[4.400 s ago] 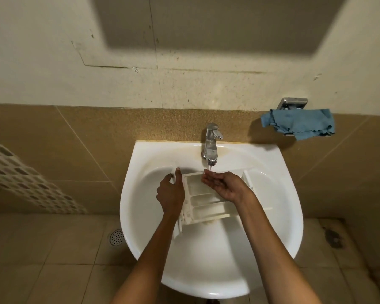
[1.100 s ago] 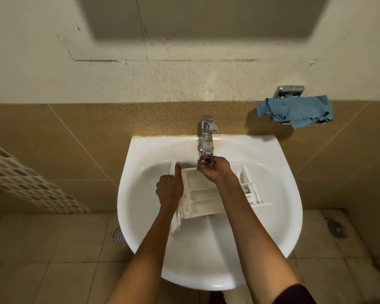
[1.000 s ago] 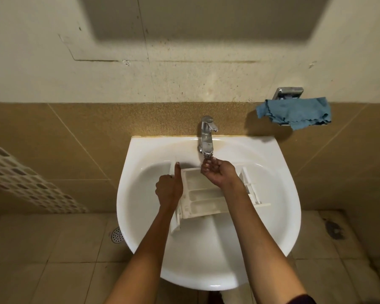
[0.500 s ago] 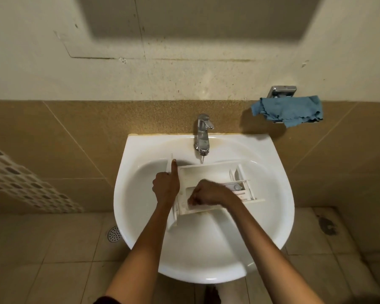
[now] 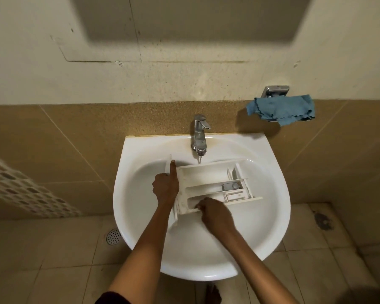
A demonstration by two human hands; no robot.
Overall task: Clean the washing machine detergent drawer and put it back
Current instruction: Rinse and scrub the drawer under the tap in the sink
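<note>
The white detergent drawer (image 5: 208, 178) lies across the white sink (image 5: 270, 194), its front panel at the left and its compartments facing up. My left hand (image 5: 165, 187) grips that front panel end, thumb stretched up along the panel. My right hand (image 5: 214, 212) is at the drawer's near edge with its fingers curled into the nearest compartment. A thin stream of water runs from the chrome tap (image 5: 199, 134) down to the drawer's far edge.
A blue cloth (image 5: 282, 109) hangs on a chrome wall holder right of the sink. Brown tiles back the sink. A floor drain (image 5: 112, 236) sits in the tiled floor at lower left, and a perforated white basket edge shows at far left.
My right hand has come down from under the tap to the drawer's near compartment. My left hand keeps its hold on the front panel. The camera has shifted slightly.
</note>
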